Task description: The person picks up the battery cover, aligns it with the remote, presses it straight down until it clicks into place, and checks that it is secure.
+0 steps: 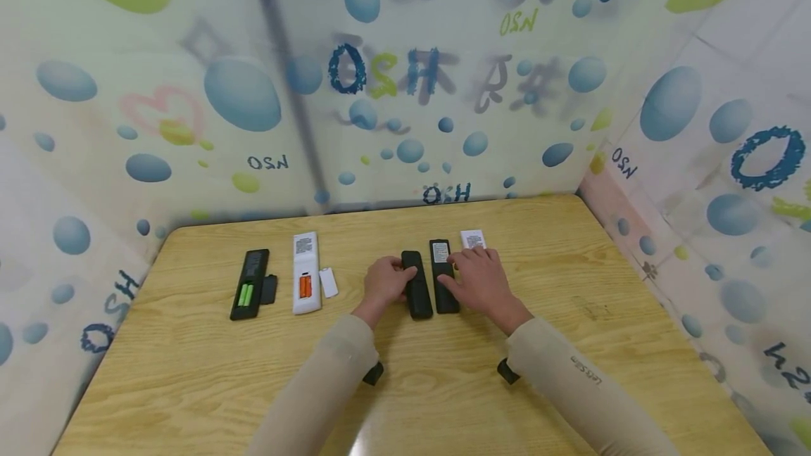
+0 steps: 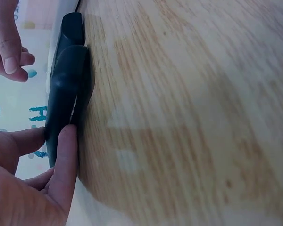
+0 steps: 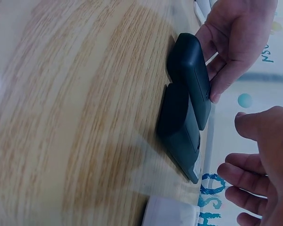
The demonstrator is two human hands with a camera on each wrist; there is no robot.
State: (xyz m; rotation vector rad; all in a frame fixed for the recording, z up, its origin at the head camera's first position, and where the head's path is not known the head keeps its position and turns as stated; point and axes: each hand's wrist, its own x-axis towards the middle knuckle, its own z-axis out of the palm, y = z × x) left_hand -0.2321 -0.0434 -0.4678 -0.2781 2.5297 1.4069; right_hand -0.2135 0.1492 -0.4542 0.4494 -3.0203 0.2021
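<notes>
Nearest, we list the wood-grained tabletop (image 1: 431,393); then one black remote control (image 1: 419,298), left edge pinched by the left hand (image 1: 383,281). That one-sided hold could, we judge, let it twist into its neighbour. Smooth plastic, rounded end. Beside it: labelled black remote (image 1: 447,301); right hand (image 1: 483,281) near, fingers loosely spread, gripping nothing. Farther: white remote (image 1: 472,238), partly hidden.

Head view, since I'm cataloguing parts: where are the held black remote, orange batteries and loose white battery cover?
Held black remote (image 1: 418,289), head view: middle of its upturned face.
Orange batteries (image 1: 307,287), head view: right one's casing.
White battery cover (image 1: 329,283), head view: its middle.
</notes>
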